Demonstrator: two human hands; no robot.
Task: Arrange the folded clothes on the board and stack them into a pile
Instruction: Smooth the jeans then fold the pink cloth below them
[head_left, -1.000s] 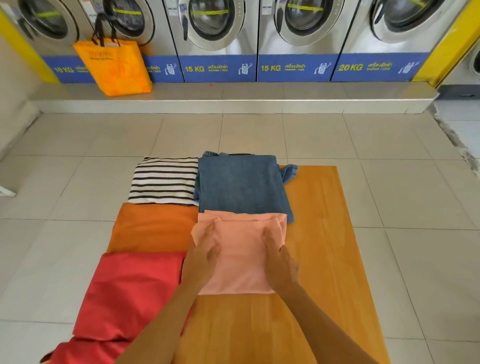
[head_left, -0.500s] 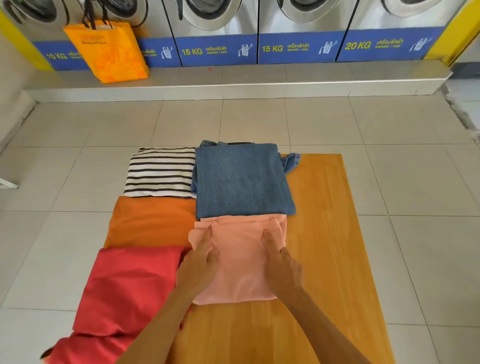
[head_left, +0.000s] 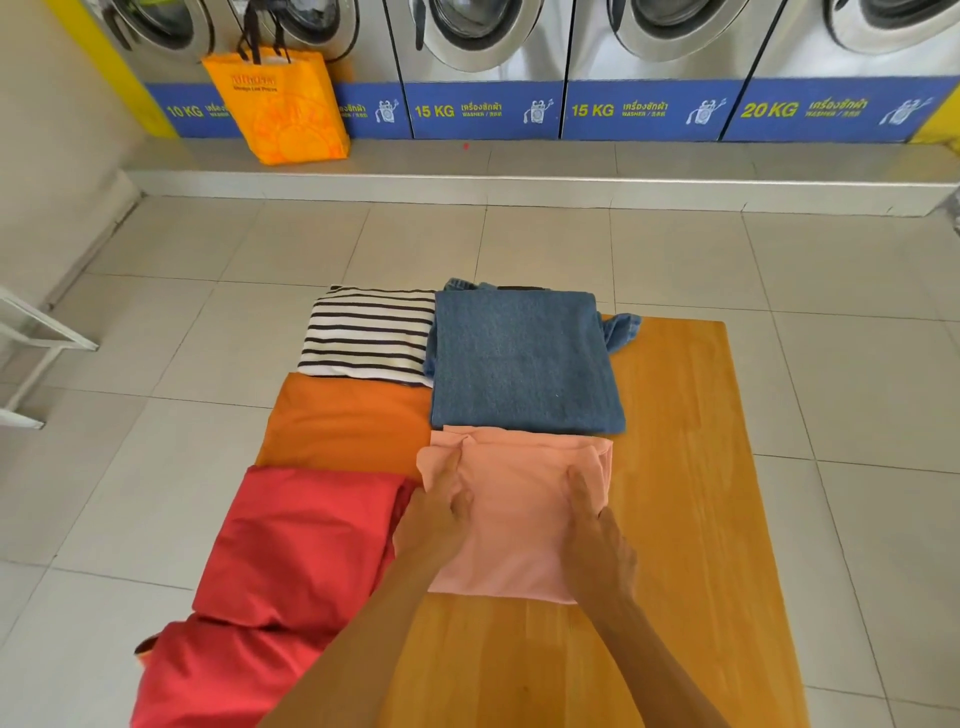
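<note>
A wooden board (head_left: 685, 467) lies on the tiled floor. On it rest folded clothes: a striped top (head_left: 371, 338) at the far left, blue denim (head_left: 524, 364) beside it, an orange piece (head_left: 348, 421), a red piece (head_left: 301, 540) nearest me on the left, and a pink piece (head_left: 519, 514) in the middle. My left hand (head_left: 441, 514) grips the pink piece's left side. My right hand (head_left: 597, 535) grips its right side, fingers curled into the cloth. The pink piece touches the denim's near edge.
A row of washing machines (head_left: 483, 62) stands on a raised step (head_left: 519, 171) at the back. An orange bag (head_left: 278, 104) sits on that step at the left. A white metal frame (head_left: 36, 338) is at the left edge.
Both hands stay on the pink piece, which sits a little nearer the denim's edge. The view has shifted slightly.
</note>
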